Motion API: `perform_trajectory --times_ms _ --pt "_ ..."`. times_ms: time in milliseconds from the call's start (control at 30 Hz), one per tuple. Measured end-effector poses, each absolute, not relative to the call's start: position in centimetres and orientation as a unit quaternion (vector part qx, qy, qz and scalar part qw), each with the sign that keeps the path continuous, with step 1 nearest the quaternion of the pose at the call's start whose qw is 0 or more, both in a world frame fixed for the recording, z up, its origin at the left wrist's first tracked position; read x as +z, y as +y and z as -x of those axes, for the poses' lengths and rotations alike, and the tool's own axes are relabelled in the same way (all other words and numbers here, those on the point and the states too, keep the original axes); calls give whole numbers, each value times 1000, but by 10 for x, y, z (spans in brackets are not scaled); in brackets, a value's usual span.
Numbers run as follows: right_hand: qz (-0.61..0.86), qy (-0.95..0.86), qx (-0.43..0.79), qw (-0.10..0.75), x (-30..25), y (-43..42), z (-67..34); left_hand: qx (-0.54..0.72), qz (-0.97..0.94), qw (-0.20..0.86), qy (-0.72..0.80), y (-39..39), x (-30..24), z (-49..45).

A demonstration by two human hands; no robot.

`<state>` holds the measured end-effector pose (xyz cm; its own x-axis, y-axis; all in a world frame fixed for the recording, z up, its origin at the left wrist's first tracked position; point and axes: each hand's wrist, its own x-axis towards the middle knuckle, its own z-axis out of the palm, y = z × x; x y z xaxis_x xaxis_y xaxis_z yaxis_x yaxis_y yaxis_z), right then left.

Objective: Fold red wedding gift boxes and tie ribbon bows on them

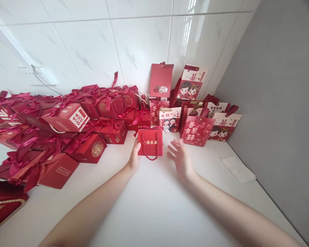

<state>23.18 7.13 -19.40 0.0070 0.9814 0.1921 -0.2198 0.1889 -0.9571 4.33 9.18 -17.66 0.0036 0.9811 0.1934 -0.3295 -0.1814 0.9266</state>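
Note:
In the middle of the head view is a small red gift box (151,151) with gold characters, a twisted red cord handle on its front and a ribbon on top. My left hand (135,155) grips its left side, thumb on the front; the other fingers are hidden behind it. To its right, my right hand (179,156) is apart from the box, fingers spread and slightly blurred, with nothing in it. Just behind the box stands a white and red gift bag (170,120) with a cartoon couple. A red patterned gift bag (197,131) is near my right fingertips.
Many red ribboned gift boxes (60,169) are piled along the left. More upright bags, including a tall red one (161,77), stand against the tiled wall (141,44). A white paper (238,169) lies by the grey panel (278,103) at right. A cable (41,78) hangs behind the pile.

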Motion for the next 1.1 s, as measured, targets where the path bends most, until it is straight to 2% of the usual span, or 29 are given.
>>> perform_trajectory --times_ms 200,267,367,467,600,700,867,1100 --pt "294 -475 626 544 -192 51 -214 563 -456 599 341 87 -177 -46" --pt "286 -470 630 549 -188 51 -216 534 -479 600 353 84 -176 -48" --pt "325 -487 550 596 -187 55 -223 502 -513 583 381 80 -175 -51" --pt "396 -522 421 627 -189 58 -227 531 -499 555 401 80 -176 -53" --pt "426 -584 351 595 -189 52 -226 540 -519 570 338 79 -174 -54" --pt "365 -612 419 563 -188 46 -228 527 -526 576 337 80 -172 -52" --pt "311 -519 575 551 -190 53 -236 530 -426 639 360 83 -178 -47" --pt "270 -513 637 508 -186 62 -243 521 -457 637 338 83 -186 -52"
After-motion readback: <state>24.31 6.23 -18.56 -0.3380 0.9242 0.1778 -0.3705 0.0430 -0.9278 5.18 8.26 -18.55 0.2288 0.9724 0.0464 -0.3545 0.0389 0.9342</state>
